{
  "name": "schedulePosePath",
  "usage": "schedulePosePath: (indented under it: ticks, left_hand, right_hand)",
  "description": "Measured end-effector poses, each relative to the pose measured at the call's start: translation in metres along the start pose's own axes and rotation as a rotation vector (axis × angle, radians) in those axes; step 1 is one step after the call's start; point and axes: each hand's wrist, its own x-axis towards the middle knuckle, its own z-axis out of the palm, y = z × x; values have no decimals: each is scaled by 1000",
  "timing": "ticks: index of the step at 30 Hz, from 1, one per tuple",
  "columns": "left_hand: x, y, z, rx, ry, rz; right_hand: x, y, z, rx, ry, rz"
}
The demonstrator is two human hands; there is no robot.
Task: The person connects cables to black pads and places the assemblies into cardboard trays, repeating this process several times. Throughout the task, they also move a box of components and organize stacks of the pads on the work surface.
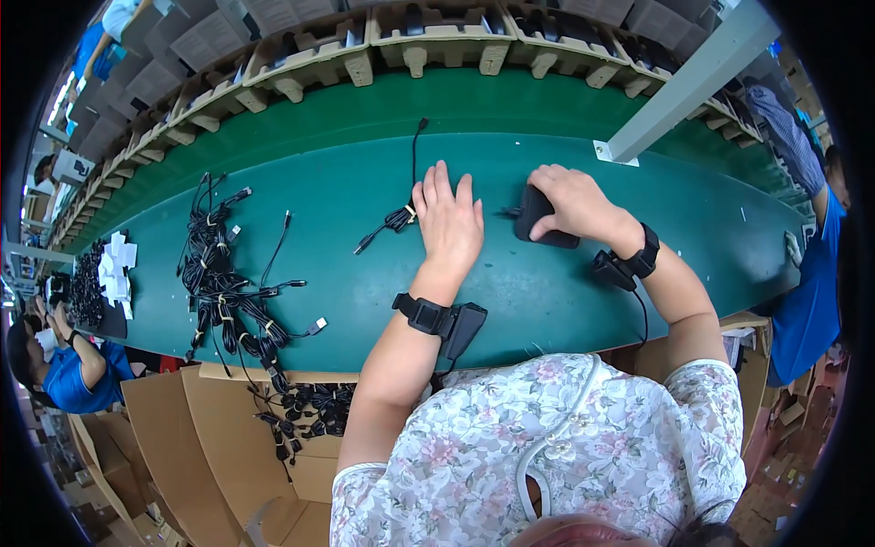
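On the green tabletop my left hand lies with its fingers stretched out, palm down. Beside its fingers is a black cable, bundled with a tie, one end reaching up to the far edge of the table; whether the palm presses on part of it is hidden. My right hand is wrapped over a black box-shaped device, thumb on the near side and fingers over the far side. A short dark piece sticks out from the device's left side.
A large heap of tied black cables covers the left of the table. Below it stands an open cardboard box with more cables. A grey post rises at the far right. Cardboard trays line the back. Co-workers flank both sides.
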Motion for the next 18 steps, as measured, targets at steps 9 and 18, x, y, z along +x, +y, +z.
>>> schedulePosePath:
  ticks: [9,18]
  left_hand:
    - [5,-4,-7,-19,-42,-37]
    - [9,1,-18,-213,58,-152]
  right_hand:
    - [34,-12,5,416,446,249]
    - [49,-8,15,906,333,199]
